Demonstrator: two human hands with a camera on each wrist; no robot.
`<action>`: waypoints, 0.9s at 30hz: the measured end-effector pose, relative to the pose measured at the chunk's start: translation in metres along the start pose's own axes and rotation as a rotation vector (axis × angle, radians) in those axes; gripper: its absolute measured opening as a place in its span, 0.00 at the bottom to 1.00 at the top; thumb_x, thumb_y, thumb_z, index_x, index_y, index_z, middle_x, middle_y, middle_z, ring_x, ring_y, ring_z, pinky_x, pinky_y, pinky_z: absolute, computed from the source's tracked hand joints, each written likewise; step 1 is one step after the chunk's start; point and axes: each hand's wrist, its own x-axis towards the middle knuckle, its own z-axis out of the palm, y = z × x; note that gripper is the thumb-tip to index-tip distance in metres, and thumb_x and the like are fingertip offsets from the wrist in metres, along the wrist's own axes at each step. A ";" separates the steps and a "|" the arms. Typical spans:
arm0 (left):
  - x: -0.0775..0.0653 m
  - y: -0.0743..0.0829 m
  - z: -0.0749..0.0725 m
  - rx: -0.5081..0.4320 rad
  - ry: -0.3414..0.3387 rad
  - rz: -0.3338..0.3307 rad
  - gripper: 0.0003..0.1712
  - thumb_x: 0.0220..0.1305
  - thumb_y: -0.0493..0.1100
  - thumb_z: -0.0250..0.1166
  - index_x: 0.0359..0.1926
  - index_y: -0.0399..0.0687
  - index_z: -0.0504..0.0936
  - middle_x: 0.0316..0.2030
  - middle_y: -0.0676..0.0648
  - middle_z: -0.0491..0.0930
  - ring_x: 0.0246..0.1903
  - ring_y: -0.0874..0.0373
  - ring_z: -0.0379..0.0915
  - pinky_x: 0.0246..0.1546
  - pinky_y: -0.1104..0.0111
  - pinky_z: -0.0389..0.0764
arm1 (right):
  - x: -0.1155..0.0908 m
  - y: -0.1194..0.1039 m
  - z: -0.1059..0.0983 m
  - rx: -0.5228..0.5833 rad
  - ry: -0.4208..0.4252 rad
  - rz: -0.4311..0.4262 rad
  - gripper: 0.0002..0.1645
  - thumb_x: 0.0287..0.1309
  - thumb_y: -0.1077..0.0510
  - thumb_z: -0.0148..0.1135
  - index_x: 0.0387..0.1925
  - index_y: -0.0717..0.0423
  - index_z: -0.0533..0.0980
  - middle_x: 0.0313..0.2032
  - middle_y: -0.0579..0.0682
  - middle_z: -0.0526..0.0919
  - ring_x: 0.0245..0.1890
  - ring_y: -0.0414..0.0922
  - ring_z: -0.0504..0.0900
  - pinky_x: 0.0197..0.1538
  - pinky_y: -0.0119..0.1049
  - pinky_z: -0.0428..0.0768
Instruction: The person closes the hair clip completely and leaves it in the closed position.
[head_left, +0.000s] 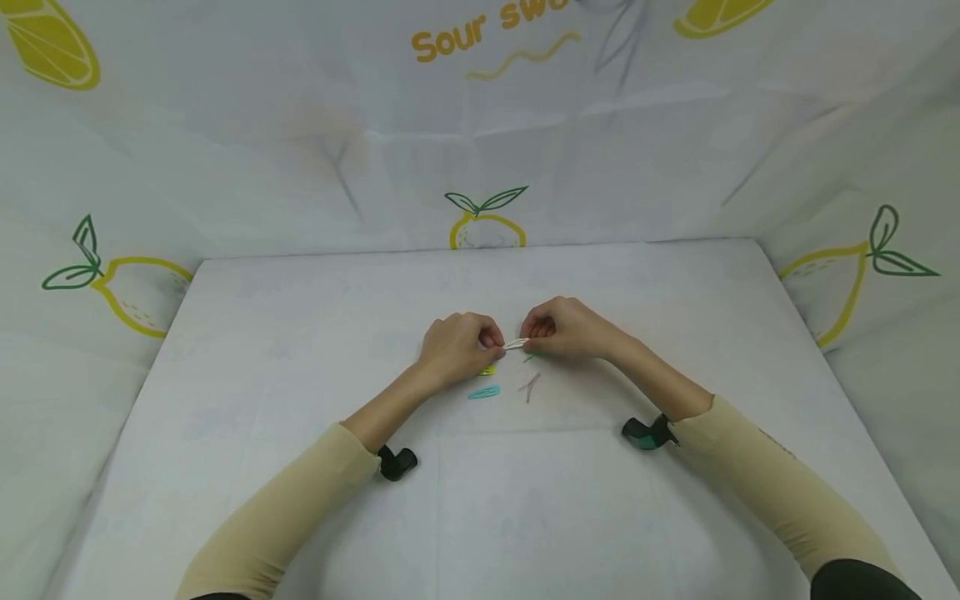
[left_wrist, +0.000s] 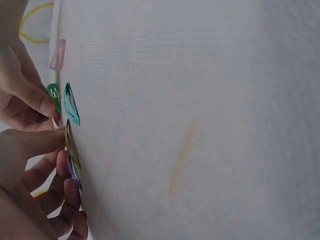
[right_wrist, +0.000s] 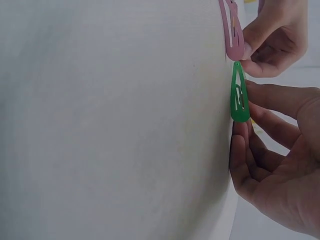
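A white snap hair clip (head_left: 515, 343) is stretched between the two hands just over the table. The left hand (head_left: 459, 346) pinches its left end between thumb and fingertips, while the right hand (head_left: 573, 327) pinches the right end. Under the left hand lies a yellow hair clip (head_left: 487, 371), partly covered, with a purple hair clip (left_wrist: 74, 175) beside it in the left wrist view. A teal hair clip (head_left: 483, 392) lies nearer the body. Close below the right fingertips is a green hair clip (right_wrist: 240, 97), and a pink hair clip (head_left: 529, 387) stands out nearby.
A white cloth covers the table (head_left: 525, 508), with a lemon-print curtain (head_left: 300, 125) behind and at both sides. Dark wrist-worn camera mounts (head_left: 398, 463) show near both sleeve cuffs.
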 end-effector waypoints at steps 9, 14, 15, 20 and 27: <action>-0.001 -0.001 0.002 -0.008 0.009 0.008 0.04 0.67 0.48 0.77 0.35 0.57 0.91 0.29 0.58 0.89 0.29 0.64 0.80 0.34 0.65 0.71 | 0.000 -0.002 0.001 -0.009 0.005 -0.006 0.03 0.64 0.62 0.76 0.38 0.57 0.88 0.32 0.49 0.89 0.34 0.40 0.82 0.42 0.29 0.79; -0.001 -0.001 0.003 -0.004 0.005 0.000 0.04 0.67 0.48 0.77 0.35 0.57 0.90 0.29 0.58 0.89 0.29 0.64 0.80 0.35 0.64 0.70 | 0.001 -0.001 0.002 -0.003 0.001 -0.007 0.03 0.64 0.62 0.76 0.38 0.57 0.88 0.32 0.49 0.88 0.34 0.41 0.81 0.42 0.29 0.79; -0.001 -0.001 0.003 -0.003 0.004 -0.001 0.04 0.67 0.48 0.77 0.35 0.57 0.90 0.29 0.58 0.89 0.29 0.64 0.80 0.35 0.64 0.70 | 0.001 -0.001 0.002 -0.004 0.001 -0.007 0.04 0.64 0.62 0.76 0.38 0.57 0.88 0.32 0.49 0.88 0.34 0.41 0.81 0.42 0.29 0.79; -0.002 0.000 0.002 -0.005 -0.004 -0.003 0.04 0.68 0.48 0.76 0.36 0.57 0.90 0.29 0.58 0.89 0.30 0.63 0.80 0.37 0.63 0.70 | 0.001 -0.001 0.002 -0.006 0.002 -0.003 0.03 0.63 0.62 0.76 0.38 0.56 0.88 0.32 0.49 0.88 0.34 0.41 0.81 0.42 0.29 0.78; -0.001 0.001 0.002 -0.005 -0.009 -0.010 0.04 0.68 0.48 0.76 0.36 0.57 0.90 0.29 0.58 0.89 0.30 0.63 0.80 0.39 0.61 0.70 | 0.000 -0.002 0.002 -0.009 0.002 0.015 0.04 0.63 0.61 0.76 0.39 0.57 0.88 0.32 0.49 0.87 0.34 0.41 0.80 0.42 0.29 0.78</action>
